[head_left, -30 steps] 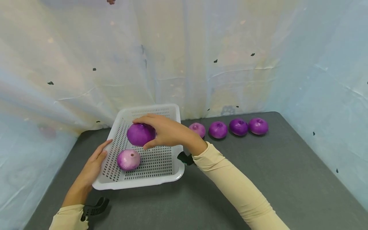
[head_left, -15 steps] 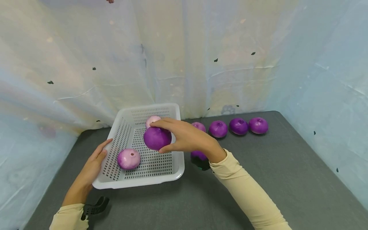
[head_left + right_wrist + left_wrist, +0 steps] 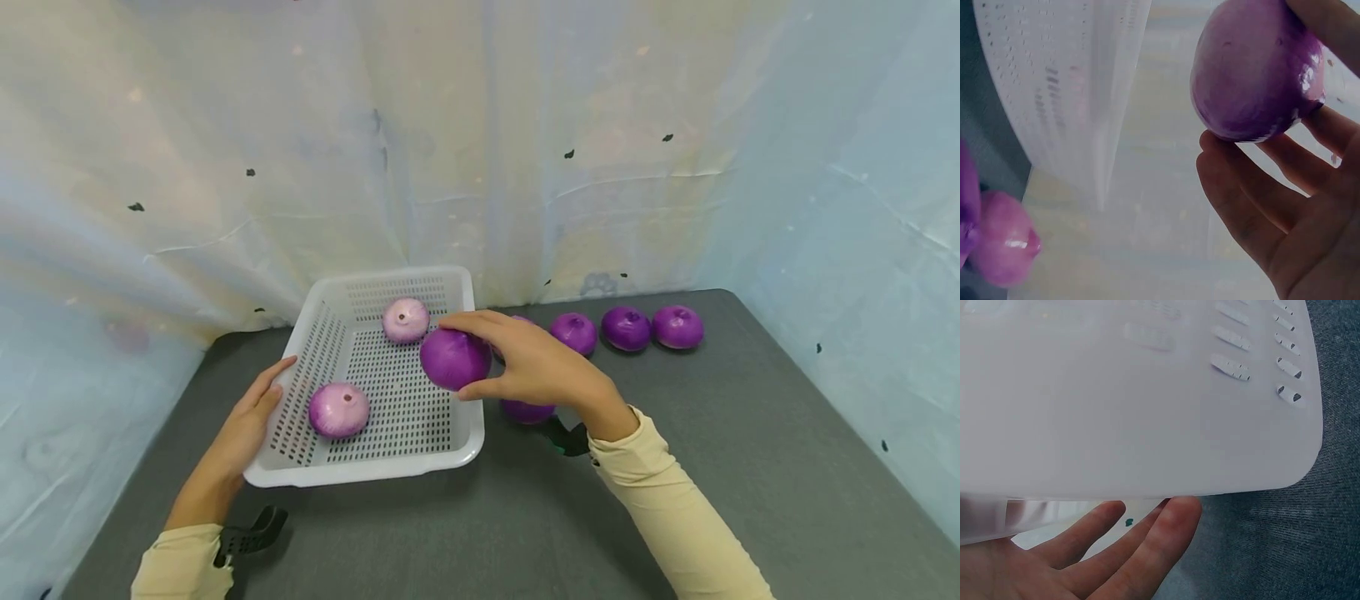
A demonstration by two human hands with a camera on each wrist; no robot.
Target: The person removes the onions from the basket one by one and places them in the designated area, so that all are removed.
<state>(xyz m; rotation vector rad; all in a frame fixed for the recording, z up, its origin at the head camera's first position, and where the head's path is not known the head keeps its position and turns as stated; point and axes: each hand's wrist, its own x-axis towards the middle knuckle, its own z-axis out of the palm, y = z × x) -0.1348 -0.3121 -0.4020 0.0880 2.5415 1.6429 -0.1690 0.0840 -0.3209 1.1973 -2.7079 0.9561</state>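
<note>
My right hand [image 3: 543,367] pinches a purple onion [image 3: 453,360] between fingers and thumb. In the head view this onion overlaps the right rim of a white perforated basket [image 3: 367,471]. The right wrist view shows the held onion [image 3: 1254,72] at the fingertips, with the basket wall [image 3: 1054,56] to its left. Inside the basket lie two paler onions, one [image 3: 406,320] at the back and one [image 3: 339,410] at the front left. My left hand [image 3: 243,429] touches the basket's left rim with its fingers extended; in the left wrist view the fingertips [image 3: 1182,512] meet the rim edge.
Along the back of the dark table [image 3: 750,467] sit purple onions [image 3: 574,333] in a row, one partly behind my right hand. Another onion [image 3: 528,412] lies below that hand, right of the basket. A pale curtain [image 3: 480,150] closes off the back and sides.
My right hand has moved right with the held onion, from over the basket's middle to its right rim. The back onion in the basket has come into view. My left hand stays put.
</note>
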